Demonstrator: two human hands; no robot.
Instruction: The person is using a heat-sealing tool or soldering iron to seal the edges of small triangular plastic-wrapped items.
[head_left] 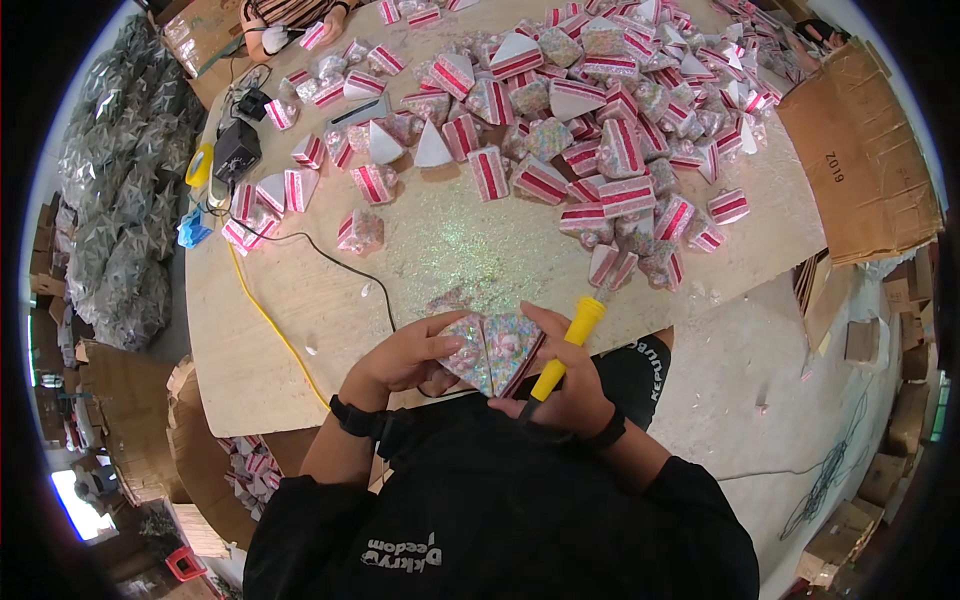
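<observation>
My left hand is closed around a glittery toy cake slice, its thumb on the sparkly top. My right hand grips a second glittery cake slice by its outer side. The two wedges sit edge to edge just above the table's near edge, with a thin dark seam between them. Across the right hand lies a tool with a yellow handle, tucked against the fingers; its narrow pale end points up and right, and its exact kind is unclear. Loose iridescent glitter is scattered on the table beyond my hands.
A big heap of pink-and-white cake slices covers the far table. A black cable and a yellow cord cross the left side near a black power box. Another person's hand is at the far left. Cardboard stands right.
</observation>
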